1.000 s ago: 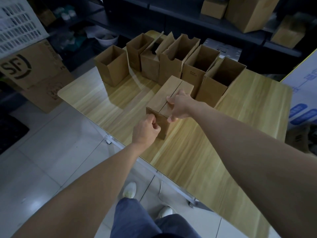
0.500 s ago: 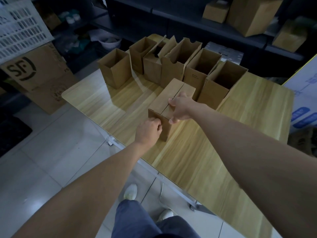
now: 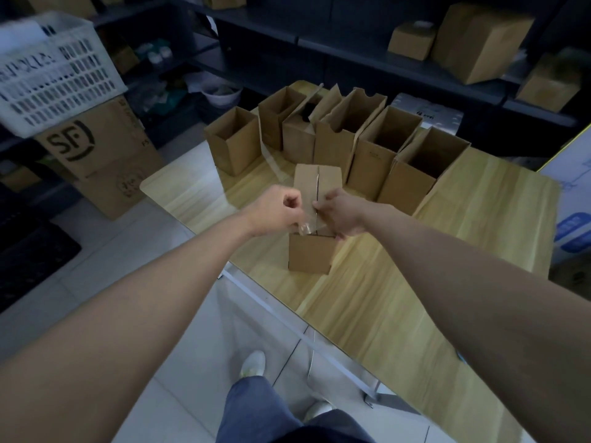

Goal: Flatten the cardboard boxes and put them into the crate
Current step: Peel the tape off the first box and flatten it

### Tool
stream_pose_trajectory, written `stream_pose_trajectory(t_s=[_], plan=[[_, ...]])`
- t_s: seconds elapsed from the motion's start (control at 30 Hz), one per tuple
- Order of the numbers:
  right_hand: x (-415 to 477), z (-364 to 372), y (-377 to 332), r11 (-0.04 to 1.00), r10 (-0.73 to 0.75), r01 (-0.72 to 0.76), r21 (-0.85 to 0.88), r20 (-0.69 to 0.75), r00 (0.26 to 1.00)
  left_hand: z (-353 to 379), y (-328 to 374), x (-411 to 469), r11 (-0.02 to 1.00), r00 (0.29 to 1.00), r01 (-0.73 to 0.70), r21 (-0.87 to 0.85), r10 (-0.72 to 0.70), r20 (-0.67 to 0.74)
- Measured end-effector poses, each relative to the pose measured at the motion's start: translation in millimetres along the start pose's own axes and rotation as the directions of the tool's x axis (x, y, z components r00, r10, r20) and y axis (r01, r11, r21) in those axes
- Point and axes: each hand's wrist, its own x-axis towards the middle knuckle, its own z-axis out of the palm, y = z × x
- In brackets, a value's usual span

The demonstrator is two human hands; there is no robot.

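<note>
Closed box [image 3: 310,254] stands at the near edge of the worktop [image 3: 399,282], with its top seam running straight away from the person. Left hand [image 3: 275,209] has a narrow grip, pinching the loose end of the clear tape [image 3: 302,227] at the seam's near end. Right hand [image 3: 342,212] is just beside it, fingers bent over the right flap, holding the box down. The peel probably has to run along the seam, away from the body. Open boxes [image 3: 383,148] stand in a row behind. White crate [image 3: 54,78] is far left, well apart.

Large cardboard box [image 3: 96,148] beneath the white crate [image 3: 54,75]: black "SF" logo on its side. Smaller print below it is illegible.
</note>
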Motion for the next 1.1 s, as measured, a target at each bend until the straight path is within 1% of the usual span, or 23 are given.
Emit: stream_pose_trajectory(t_s=[0.03,0.1,0.17,0.23,0.3,0.33,0.43,0.57,0.63,0.77,0.83,0.9,0.97,1.0,1.03,1.07,1.1], plan=[[1,1,0,1.000,-0.010,0.010,0.016,0.022,1.000,1,-1,3,0.996,1.000,0.024,-0.086,-0.025,-0.010],[3,3,2,0.991,0.012,-0.013,0.131,0.010,1.000,6,-5,7,0.974,0.995,0.081,-0.213,-0.091,-0.038],[2,3,2,0.970,0.017,-0.022,0.244,0.023,1.000,9,-6,14,0.955,0.988,0.120,-0.272,-0.141,-0.059],[-6,5,-4,0.944,0.015,-0.019,0.331,0.013,1.000,11,-7,22,0.930,0.984,0.149,-0.335,-0.174,-0.044],[-9,14,-10,0.907,0.107,-0.067,0.416,-0.074,0.992,14,-8,32,0.896,0.979,0.178,-0.408,-0.204,-0.019],[-9,19,-12,0.900,0.154,-0.092,0.426,-0.113,0.982,15,-8,35,0.883,0.976,0.192,-0.429,-0.218,-0.012],[-4,25,-10,0.938,0.197,-0.130,0.322,-0.185,0.963,22,-9,44,0.843,0.968,0.234,-0.484,-0.246,0.040],[4,13,-4,0.933,0.198,-0.161,0.323,-0.084,0.977,25,-7,50,0.833,0.964,0.263,-0.486,-0.239,0.113],[5,11,-6,0.932,0.222,-0.182,0.313,-0.096,0.970,25,-6,54,0.850,0.962,0.272,-0.452,-0.239,0.130],[9,12,-5,0.942,0.253,-0.204,0.267,-0.165,0.953,20,0,64,0.905,0.974,0.224,-0.361,-0.199,0.105],[8,12,-3,0.942,0.245,-0.196,0.273,-0.159,0.956,15,4,71,0.930,0.983,0.181,-0.320,-0.161,0.086],[7,11,-1,0.941,0.240,-0.192,0.280,-0.147,0.960,8,6,78,0.935,0.988,0.155,-0.319,-0.149,0.041],[5,11,1,0.949,0.229,-0.192,0.250,-0.130,0.965,0,5,86,0.927,0.975,0.169,-0.336,-0.206,-0.078],[5,13,1,0.956,0.217,-0.184,0.228,-0.129,0.968,-5,4,90,0.915,0.957,0.188,-0.356,-0.253,-0.144],[4,13,2,0.960,0.206,-0.173,0.222,-0.134,0.969,-10,1,94,0.902,0.941,0.207,-0.378,-0.289,-0.176],[3,12,4,0.958,0.197,-0.164,0.234,-0.127,0.972,-14,0,96,0.889,0.937,0.229,-0.397,-0.312,-0.159],[1,8,6,0.954,0.190,-0.159,0.255,-0.100,0.977,-17,-1,98,0.871,0.940,0.250,-0.423,-0.323,-0.109]])
